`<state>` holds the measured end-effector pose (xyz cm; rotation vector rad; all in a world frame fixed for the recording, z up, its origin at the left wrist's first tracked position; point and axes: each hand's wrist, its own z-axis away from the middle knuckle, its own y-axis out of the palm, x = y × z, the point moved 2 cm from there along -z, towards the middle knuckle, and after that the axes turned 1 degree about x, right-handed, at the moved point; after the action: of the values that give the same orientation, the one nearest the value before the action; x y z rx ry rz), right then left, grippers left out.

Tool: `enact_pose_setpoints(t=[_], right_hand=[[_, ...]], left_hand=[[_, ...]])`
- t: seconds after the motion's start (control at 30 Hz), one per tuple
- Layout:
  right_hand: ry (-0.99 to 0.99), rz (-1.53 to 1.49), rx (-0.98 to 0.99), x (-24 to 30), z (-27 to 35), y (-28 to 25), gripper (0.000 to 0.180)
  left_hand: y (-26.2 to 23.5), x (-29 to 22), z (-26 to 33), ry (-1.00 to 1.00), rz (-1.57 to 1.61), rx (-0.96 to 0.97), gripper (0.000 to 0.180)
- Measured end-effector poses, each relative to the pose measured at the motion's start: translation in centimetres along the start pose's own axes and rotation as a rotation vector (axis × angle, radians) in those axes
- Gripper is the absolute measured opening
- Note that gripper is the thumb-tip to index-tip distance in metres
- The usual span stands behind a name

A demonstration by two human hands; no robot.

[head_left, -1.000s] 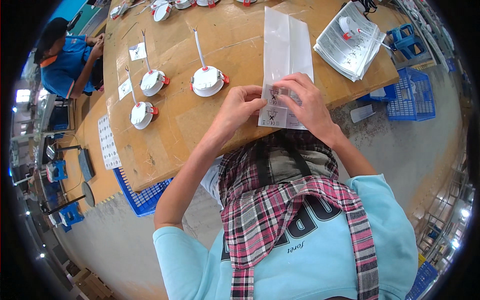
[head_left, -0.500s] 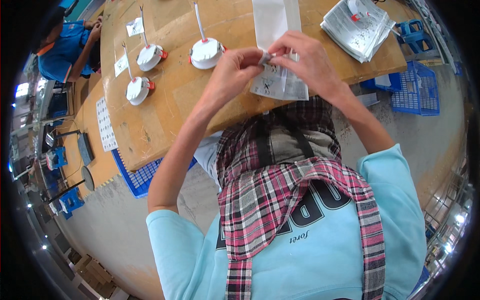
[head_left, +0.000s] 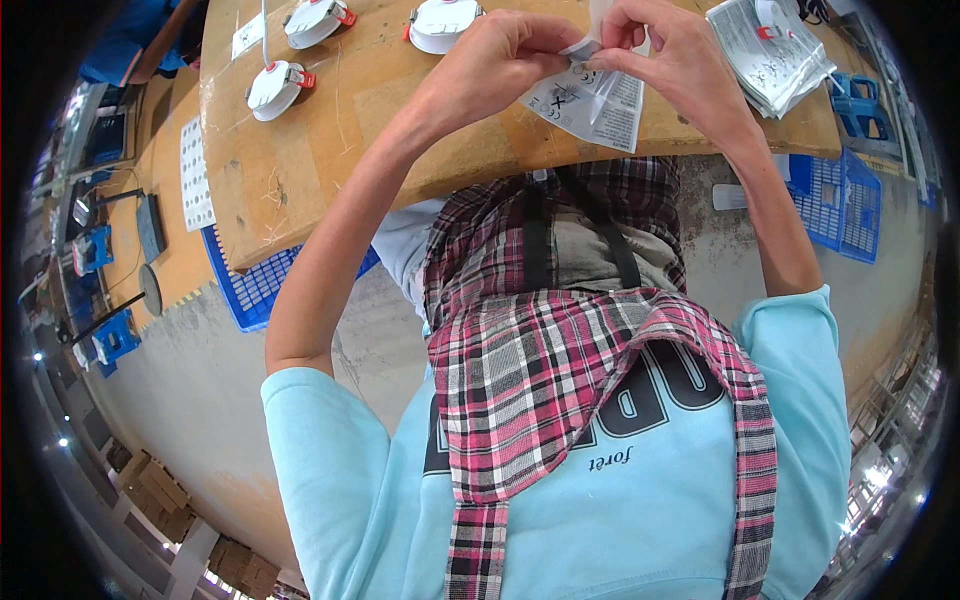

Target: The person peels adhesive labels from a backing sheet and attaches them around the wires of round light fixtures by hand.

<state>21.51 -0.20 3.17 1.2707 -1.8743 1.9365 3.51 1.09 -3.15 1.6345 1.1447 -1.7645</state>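
Above the near edge of the wooden table, my two hands meet with fingertips pinched together. My left hand is closed on one side of a thin pale strip, partly see-through. From the other side my right hand pinches it between thumb and fingers. Just under them lies a creased printed white sheet, its upper part hidden by my hands. Left of my left hand a round white downlight with red clips sits on the table. Two more downlights, one nearer and one farther, stand to its left.
A stack of folded printed leaflets lies at the table's right, a white piece with red on top. Blue baskets stand below the table at left and right. A perforated white board is by the left edge. Another person's blue sleeve shows upper left.
The table and everything on it now sit higher in the picture. My hands have shifted up and right there, still pinching together. The downlights' far parts have left the view.
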Motion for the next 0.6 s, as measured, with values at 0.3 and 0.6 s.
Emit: enact_pose_setpoints(t=[0.3,0.6], right_hand=[[-0.234,0.162,-0.083,-0.5,0.1,1.4,0.016],[-0.022,0.031,-0.029,-0.7,0.4,1.4,0.016]], left_hand=[[0.3,-1.3,-1.2,-0.285,0.285,0.008,0.037],[0.7,0.6,-2.6,-0.279,0.291,-0.006,0.034]])
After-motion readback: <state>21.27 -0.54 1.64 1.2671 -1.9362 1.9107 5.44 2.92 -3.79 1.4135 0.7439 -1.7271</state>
